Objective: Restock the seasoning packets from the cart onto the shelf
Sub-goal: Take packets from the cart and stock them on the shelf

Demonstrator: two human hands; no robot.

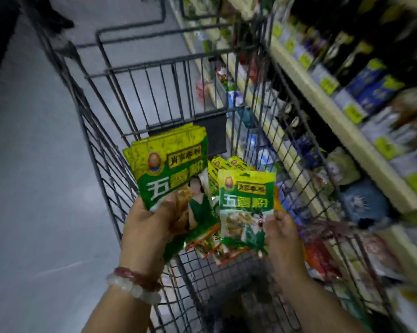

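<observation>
My left hand (146, 227) grips a fanned stack of green and yellow seasoning packets (171, 162), thumb pressed on the front one, held above the wire cart (101, 150). My right hand (283, 239) pinches the lower right edge of a single packet (245, 200) of the same kind, lifted over the cart's inside. More of these packets (229, 164) lie in the cart behind it, partly hidden. The shelf (327, 109) runs along the right side of the cart.
The shelf's tiers hold blurred bags, bottles and boxes with yellow-green price tags (327, 84) on the edges. Grey floor (34, 188) lies to the left of the cart. A dark shape (56, 18) stands on the floor at the far left.
</observation>
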